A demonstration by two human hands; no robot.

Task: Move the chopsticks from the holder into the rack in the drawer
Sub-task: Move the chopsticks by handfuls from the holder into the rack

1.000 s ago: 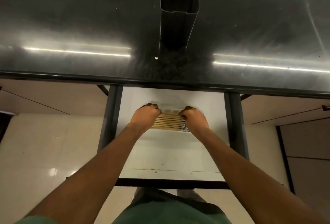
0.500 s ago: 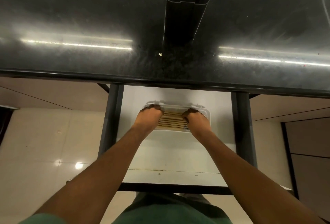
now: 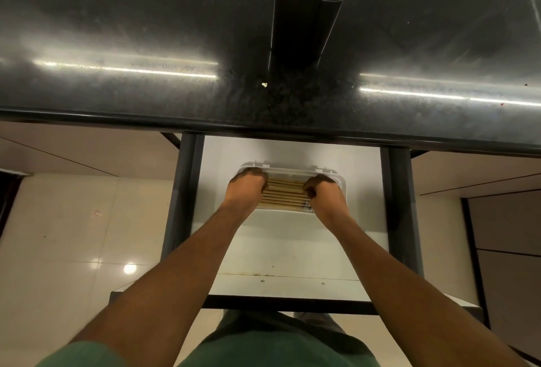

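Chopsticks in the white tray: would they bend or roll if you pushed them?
Probably stiff: the chopsticks lie straight and look wooden. Likely light, being thin. Loose ones might roll, but the rack walls should stop them.

Chopsticks (image 3: pixel 283 194) in rack (image 3: pixel 342 185), in drawer (image 3: pixel 292 252)

Arms stretched forward, left hand (image 3: pixel 245 192) and right hand (image 3: pixel 324 198) each gripping the chopsticks (image 3: pixel 284 194).

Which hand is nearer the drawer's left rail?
Left. The left hand grips the chopsticks at their left end, just right of the rail; the right hand grips their far end, across the rack.
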